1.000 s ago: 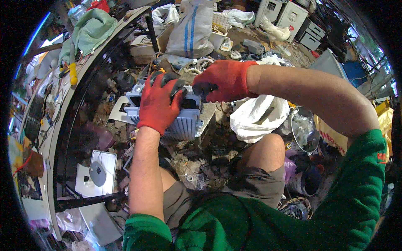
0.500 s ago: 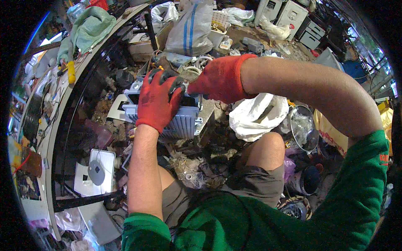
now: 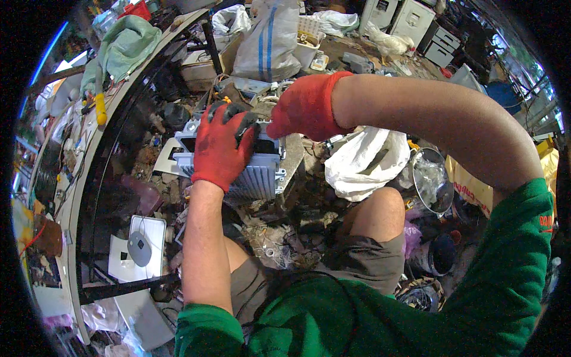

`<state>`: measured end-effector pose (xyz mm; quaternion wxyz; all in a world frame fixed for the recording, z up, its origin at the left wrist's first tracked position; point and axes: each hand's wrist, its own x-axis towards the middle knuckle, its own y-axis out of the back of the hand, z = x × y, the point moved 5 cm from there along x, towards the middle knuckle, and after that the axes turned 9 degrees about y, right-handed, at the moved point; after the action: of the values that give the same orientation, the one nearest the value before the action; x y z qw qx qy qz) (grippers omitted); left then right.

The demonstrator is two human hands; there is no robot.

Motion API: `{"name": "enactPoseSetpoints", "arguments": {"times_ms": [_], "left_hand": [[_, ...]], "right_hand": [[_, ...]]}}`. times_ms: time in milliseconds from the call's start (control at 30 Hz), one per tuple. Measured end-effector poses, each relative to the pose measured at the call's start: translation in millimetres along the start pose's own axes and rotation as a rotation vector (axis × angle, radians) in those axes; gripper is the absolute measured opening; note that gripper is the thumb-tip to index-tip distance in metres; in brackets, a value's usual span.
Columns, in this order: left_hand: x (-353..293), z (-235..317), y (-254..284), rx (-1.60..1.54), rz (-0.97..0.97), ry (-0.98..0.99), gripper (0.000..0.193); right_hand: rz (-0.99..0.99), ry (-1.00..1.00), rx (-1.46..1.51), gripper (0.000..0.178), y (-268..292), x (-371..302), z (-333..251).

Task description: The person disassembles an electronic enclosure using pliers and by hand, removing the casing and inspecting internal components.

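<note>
- Fingers (image 3: 215, 113) of left hand (image 3: 222, 149), red glove with dark tips: partly spread, bent over top of finned case (image 3: 250, 185); gripping or just pressing, cannot tell.
- Right hand (image 3: 306, 108), red glove: fingers curled in, fist-like, at case's right end. Anything inside it is hidden, cannot tell.
- Finned case: gray-blue, in front of the person, past the knees; fins on near side, dark opening along top, mostly behind left hand.
- Pale bracket (image 3: 166, 159) with a cutout, just left of case.
- Flat gray slab (image 3: 292, 157), just right of case, below right hand.
- White sack (image 3: 366, 166), crumpled, right of slab, near right knee (image 3: 380, 217).
- Round rimmed container (image 3: 430, 184) right of white sack, clear plastic in it.
- Left side: white panel (image 3: 151, 229) with gray disc (image 3: 140, 250); above, yellow-handled tool (image 3: 100, 112) and green cloth (image 3: 126, 47) on long table's edge.
- Back: tall sack (image 3: 259, 47) with blue stripes, white basket (image 3: 308, 53) beside it, white chicken (image 3: 389, 44) near cabinets (image 3: 411, 22).
</note>
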<state>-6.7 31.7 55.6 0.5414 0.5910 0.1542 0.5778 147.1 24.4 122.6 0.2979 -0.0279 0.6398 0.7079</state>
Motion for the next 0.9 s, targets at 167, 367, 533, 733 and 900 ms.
{"name": "enactPoseSetpoints", "arguments": {"times_ms": [167,367,533,733,900], "left_hand": [[2,1,-7,-0.018,0.002,-0.001,0.036],[1,-3,-7,0.004,0.016,0.026,0.036],[2,-2,-10,0.015,0.016,0.010,0.035],[1,0,-6,0.009,0.015,0.012,0.035],[0,-4,-5,0.036,0.013,0.023,0.036]], "right_hand": [[0.170,0.042,-0.127,0.021,2,-12,9],[0.405,-0.358,0.244,0.029,-7,-29,5],[0.330,-0.577,0.474,0.034,-1,-26,-1],[0.364,-0.633,0.419,0.038,-7,-18,-4],[0.382,-0.528,0.402,0.029,-10,-9,-12]]}}
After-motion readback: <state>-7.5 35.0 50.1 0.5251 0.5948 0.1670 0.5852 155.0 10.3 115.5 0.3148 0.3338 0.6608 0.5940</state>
